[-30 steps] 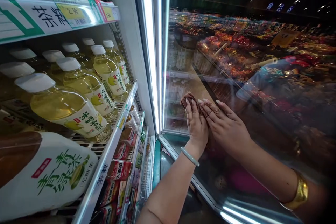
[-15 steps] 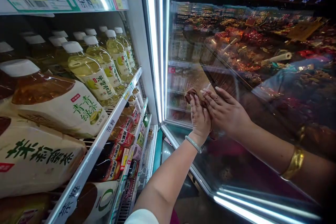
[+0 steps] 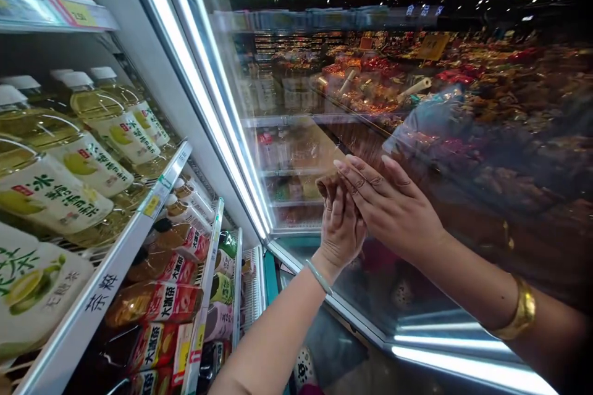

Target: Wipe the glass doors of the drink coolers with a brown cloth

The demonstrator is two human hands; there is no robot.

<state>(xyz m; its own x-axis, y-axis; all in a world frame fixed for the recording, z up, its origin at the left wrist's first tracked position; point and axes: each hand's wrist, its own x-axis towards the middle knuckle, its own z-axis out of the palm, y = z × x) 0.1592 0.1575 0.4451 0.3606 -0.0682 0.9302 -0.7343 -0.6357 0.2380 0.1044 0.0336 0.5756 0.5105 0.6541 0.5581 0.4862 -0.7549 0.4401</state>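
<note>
A glass door [image 3: 296, 92] stands on the right, with reflections across it. My left hand [image 3: 341, 225], wearing a pale green bangle, has its fingers bent around a brown cloth [image 3: 327, 186] against the glass. Part of the cloth is hidden behind the fingers. Just to the right, my right hand [image 3: 398, 207] is laid out with extended fingers, its fingertips beside the cloth and overlapping the left hand's edge. A gold bangle [image 3: 522, 308] circles the right wrist.
Shelves of bottled drinks [image 3: 111, 129] fill the left side behind a shelf rail [image 3: 125, 247]. Bright light strips [image 3: 208, 92] run down the frame between shelves and door. A patterned shoe [image 3: 303, 367] shows on the floor below.
The view has turned to the right, so the shelves sit further left. The left hand's fingers are more bent round the cloth. My right hand remains beside it.
</note>
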